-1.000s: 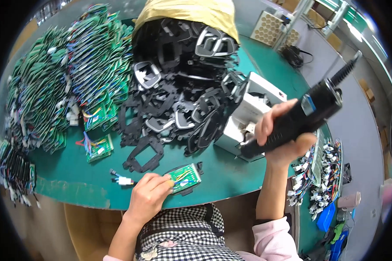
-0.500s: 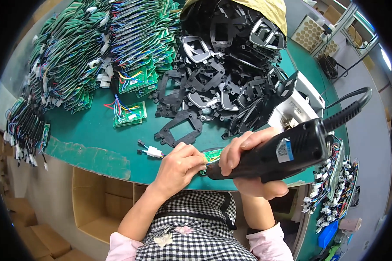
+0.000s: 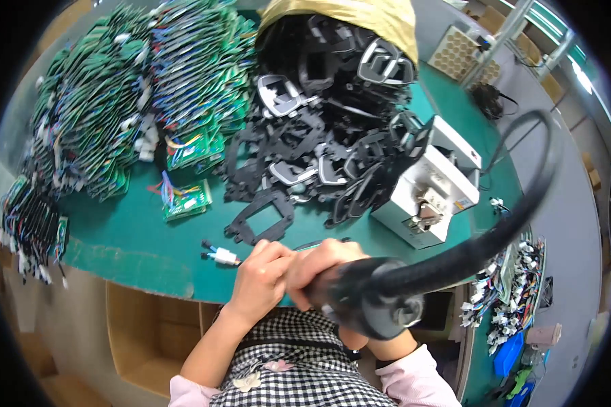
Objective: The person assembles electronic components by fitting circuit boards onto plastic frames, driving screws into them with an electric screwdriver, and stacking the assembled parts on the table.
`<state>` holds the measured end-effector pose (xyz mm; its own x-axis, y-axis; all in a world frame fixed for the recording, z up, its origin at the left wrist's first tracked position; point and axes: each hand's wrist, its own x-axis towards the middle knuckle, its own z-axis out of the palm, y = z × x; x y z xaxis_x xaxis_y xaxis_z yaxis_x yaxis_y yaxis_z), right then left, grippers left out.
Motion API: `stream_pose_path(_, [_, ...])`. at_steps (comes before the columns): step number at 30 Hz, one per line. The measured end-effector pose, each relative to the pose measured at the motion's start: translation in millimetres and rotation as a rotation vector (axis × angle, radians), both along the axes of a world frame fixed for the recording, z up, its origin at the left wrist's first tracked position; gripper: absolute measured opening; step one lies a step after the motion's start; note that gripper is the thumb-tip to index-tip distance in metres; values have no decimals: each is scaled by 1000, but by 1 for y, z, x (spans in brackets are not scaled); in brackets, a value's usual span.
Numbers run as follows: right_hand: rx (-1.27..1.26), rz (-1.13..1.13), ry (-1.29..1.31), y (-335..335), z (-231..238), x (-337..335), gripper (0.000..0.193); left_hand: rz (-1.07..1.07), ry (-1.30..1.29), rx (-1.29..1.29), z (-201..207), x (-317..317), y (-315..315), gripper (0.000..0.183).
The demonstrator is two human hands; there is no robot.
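My left hand (image 3: 258,281) is closed at the table's near edge, its fingers on a small green circuit board now hidden by my hands. A white wire connector (image 3: 223,256) and small black plugs lie just left of it. Right beside it, my right hand (image 3: 319,268) grips a black corded power tool (image 3: 370,302). The tool's rear end faces up, its thick black cord (image 3: 468,254) arcing off to the right. Its tip is out of sight behind my hands.
Stacked circuit boards (image 3: 197,74) with wires fill the far left. Black plastic frames (image 3: 261,217) spill from a yellow bag (image 3: 360,8) in the middle. A white box-shaped device (image 3: 421,197) stands to the right, near wired connectors (image 3: 516,292). An open cardboard box (image 3: 136,339) sits below.
My right hand has moved left against my left hand. The tool has swung from lying sideways to pointing its rear end up, and its cord has swept down. The circuit board has gone out of sight.
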<state>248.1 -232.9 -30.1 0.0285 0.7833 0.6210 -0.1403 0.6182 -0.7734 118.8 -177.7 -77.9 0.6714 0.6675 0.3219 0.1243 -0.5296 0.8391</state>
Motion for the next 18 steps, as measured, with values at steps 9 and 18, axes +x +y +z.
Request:
stream_pose_path(9, [136,97,-90,8,-7,2,66,-96,49,201,16,0,-2,29])
stream_pose_path(18, [109,-614,-40,-30,79,101,79,4,191,287,12,-2,-21,25])
